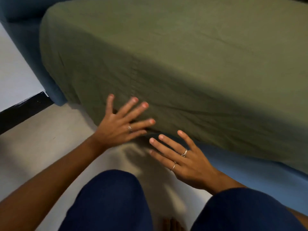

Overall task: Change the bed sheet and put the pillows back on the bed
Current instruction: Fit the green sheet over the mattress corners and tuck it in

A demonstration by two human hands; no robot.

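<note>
An olive green fitted sheet [183,64] covers the mattress corner that fills most of the view, with a stitched seam running down its near side. My left hand [121,124] is spread with straight fingers against the lower edge of the sheet at the corner. My right hand [181,159] hovers just below the sheet's hem, fingers spread, holding nothing. No pillows are in view.
A blue bed frame [250,167] shows under the mattress on the right and at the left behind the corner. Pale floor [41,147] lies below. A white wall with black skirting [21,112] stands at the left. My knees in dark blue trousers [108,200] are at the bottom.
</note>
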